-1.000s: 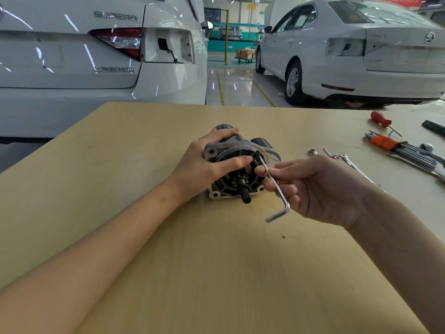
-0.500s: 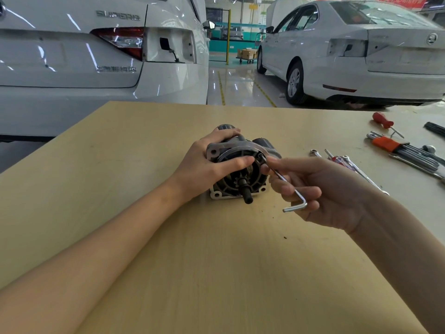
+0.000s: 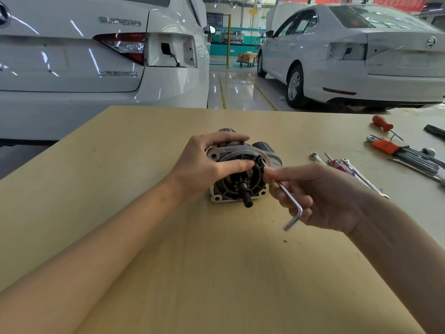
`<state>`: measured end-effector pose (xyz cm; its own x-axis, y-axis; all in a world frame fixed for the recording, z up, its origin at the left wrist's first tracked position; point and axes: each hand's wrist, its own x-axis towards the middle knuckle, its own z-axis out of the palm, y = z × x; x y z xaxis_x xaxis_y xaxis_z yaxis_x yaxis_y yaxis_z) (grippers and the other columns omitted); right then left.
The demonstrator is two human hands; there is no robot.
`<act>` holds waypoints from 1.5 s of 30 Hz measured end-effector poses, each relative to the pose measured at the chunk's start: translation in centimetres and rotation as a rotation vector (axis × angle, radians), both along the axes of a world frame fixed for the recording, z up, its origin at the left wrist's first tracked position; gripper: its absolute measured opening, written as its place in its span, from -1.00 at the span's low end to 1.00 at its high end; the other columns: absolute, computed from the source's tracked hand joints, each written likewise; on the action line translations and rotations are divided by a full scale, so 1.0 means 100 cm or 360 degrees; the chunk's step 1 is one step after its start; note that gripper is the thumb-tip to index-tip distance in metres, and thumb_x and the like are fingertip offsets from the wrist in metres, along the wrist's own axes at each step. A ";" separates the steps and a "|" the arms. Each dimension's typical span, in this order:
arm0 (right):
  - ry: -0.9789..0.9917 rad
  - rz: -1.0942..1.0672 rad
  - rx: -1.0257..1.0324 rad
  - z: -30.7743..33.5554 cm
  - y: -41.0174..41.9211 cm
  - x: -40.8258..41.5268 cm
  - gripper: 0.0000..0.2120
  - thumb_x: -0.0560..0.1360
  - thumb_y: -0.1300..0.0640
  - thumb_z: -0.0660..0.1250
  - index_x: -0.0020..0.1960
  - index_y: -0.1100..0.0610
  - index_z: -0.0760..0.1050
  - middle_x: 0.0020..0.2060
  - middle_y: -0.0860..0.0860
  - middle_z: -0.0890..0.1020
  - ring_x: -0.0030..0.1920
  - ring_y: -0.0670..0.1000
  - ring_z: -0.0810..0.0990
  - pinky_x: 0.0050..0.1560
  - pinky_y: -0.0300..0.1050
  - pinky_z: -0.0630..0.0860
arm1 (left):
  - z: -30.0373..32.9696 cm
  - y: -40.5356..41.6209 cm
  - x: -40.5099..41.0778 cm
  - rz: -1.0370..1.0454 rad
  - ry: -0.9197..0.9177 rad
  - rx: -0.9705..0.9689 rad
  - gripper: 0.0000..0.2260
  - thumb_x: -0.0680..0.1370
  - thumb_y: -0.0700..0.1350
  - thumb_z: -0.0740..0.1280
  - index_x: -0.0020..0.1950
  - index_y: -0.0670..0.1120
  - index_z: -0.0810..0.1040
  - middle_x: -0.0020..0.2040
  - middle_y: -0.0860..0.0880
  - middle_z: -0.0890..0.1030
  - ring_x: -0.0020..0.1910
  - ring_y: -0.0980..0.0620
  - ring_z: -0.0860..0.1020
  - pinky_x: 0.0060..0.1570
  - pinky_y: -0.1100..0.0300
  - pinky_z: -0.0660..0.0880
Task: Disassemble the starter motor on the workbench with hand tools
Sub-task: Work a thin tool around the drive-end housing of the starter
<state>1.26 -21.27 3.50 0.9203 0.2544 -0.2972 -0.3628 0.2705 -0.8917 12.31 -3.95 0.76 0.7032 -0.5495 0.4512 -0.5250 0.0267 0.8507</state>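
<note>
The left hand (image 3: 204,165) grips the starter motor (image 3: 240,174) on the tabletop (image 3: 168,273), while the right hand (image 3: 320,196) beside it pinches a bent hex key (image 3: 289,201) stuck into the motor's front.

The left hand (image 3: 204,165) covers the upper-left of the starter motor (image 3: 240,179), and the motor's rear body is mostly hidden behind its front housing. The hex key (image 3: 289,201) tip is too small to tell if it's seated in the bolt; its mid shaft is hidden by right hand (image 3: 320,196) fingers. Hex key set (image 3: 404,154) and the surface (image 3: 120,213) are cut off at the right edge; both forearms are cut by the bottom edge.
</note>
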 end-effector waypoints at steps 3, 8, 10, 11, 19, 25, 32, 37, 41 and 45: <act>0.0007 0.0061 -0.0129 0.000 0.001 0.000 -0.78 0.31 0.11 0.40 -0.46 0.18 0.53 -0.64 0.01 0.45 -0.73 -0.15 0.32 -0.71 -0.37 0.29 | 0.016 0.001 0.003 0.0037 -0.0202 0.0340 -0.69 0.39 -0.11 0.54 0.10 0.07 0.65 0.00 0.13 0.66 0.02 0.22 0.60 0.01 0.43 0.49; -0.0040 0.0126 -0.0244 0.008 -0.013 -0.002 -0.77 0.37 0.09 0.33 -0.16 0.26 0.42 -0.69 -0.02 0.26 -0.75 -0.15 0.15 -0.71 -0.41 0.10 | 0.055 -0.006 0.010 -0.0047 -0.0529 0.1210 -0.65 0.33 0.18 0.35 0.11 0.22 0.58 0.06 0.18 0.52 0.04 0.20 0.48 -0.01 0.30 0.43; -0.0165 0.0071 -0.0242 0.012 -0.015 -0.005 -0.87 0.44 0.13 0.27 -0.17 0.20 0.50 -0.69 -0.04 0.25 -0.73 -0.14 0.14 -0.68 -0.39 0.10 | 0.060 -0.009 0.009 -0.0095 -0.0551 0.1333 -0.63 0.32 0.18 0.28 0.11 0.21 0.57 0.04 0.17 0.50 0.02 0.19 0.47 -0.03 0.23 0.43; -0.0255 -0.0025 -0.0278 0.013 -0.015 -0.006 -0.86 0.47 0.15 0.25 -0.19 0.18 0.53 -0.69 -0.04 0.24 -0.71 -0.13 0.15 -0.67 -0.37 0.14 | 0.059 -0.010 0.008 -0.0108 -0.0565 0.1337 -0.63 0.33 0.18 0.27 0.12 0.19 0.56 0.03 0.16 0.50 0.01 0.18 0.48 -0.02 0.20 0.45; -0.1065 -0.0819 -0.1386 -0.007 0.004 0.003 -0.82 0.59 0.12 0.25 -0.16 0.09 0.54 -0.58 -0.14 0.49 -0.54 -0.17 0.28 -0.47 -0.32 0.24 | 0.038 -0.009 0.000 -0.0096 -0.0480 0.0871 -0.78 0.38 -0.01 0.33 -0.02 -0.04 0.58 -0.03 0.01 0.62 -0.06 0.04 0.58 -0.07 0.07 0.53; -0.1442 -0.1092 -0.1911 -0.022 0.012 0.006 -0.87 0.38 0.14 0.50 -0.16 0.01 0.56 -0.57 -0.12 0.36 -0.49 -0.12 0.37 -0.44 -0.34 0.26 | 0.035 -0.009 0.000 -0.0100 -0.0390 0.0717 -0.81 0.38 -0.07 0.36 -0.05 -0.08 0.62 0.01 0.04 0.63 0.01 0.01 0.58 0.06 0.00 0.47; -0.1559 -0.1107 -0.2000 -0.025 0.014 0.007 -0.87 0.36 0.20 0.54 -0.12 0.11 0.65 -0.48 -0.10 0.46 -0.48 -0.12 0.39 -0.42 -0.35 0.26 | 0.032 -0.005 0.001 -0.0055 -0.0502 0.0795 -0.72 0.46 -0.09 0.43 0.15 -0.06 0.59 0.13 0.01 0.60 0.08 0.06 0.56 0.03 0.18 0.46; -0.1564 -0.1124 -0.1948 -0.026 0.013 0.008 -0.85 0.34 0.20 0.57 -0.12 0.10 0.67 -0.49 -0.20 0.42 -0.46 -0.13 0.42 -0.42 -0.41 0.26 | 0.035 -0.005 0.002 -0.0058 -0.0589 0.0908 -0.67 0.48 -0.08 0.42 0.24 -0.05 0.57 0.25 0.02 0.56 0.19 0.10 0.52 0.11 0.34 0.45; -0.1536 -0.1095 -0.1867 -0.027 0.011 0.008 -0.86 0.34 0.18 0.57 -0.14 0.06 0.65 -0.51 -0.18 0.42 -0.47 -0.12 0.42 -0.44 -0.40 0.25 | 0.040 -0.007 -0.001 -0.0075 -0.0567 0.0926 -0.67 0.39 0.03 0.36 0.13 -0.02 0.62 0.09 0.03 0.63 0.07 0.09 0.57 0.07 0.08 0.51; -0.1526 -0.0996 -0.1879 -0.026 0.009 0.009 -0.85 0.38 0.18 0.53 -0.11 0.03 0.61 -0.49 -0.07 0.47 -0.45 -0.08 0.42 -0.45 -0.36 0.26 | 0.039 -0.009 -0.001 -0.0062 -0.0495 0.0850 -0.71 0.36 0.02 0.35 0.04 -0.01 0.64 -0.01 0.06 0.64 -0.02 0.10 0.58 0.01 0.08 0.51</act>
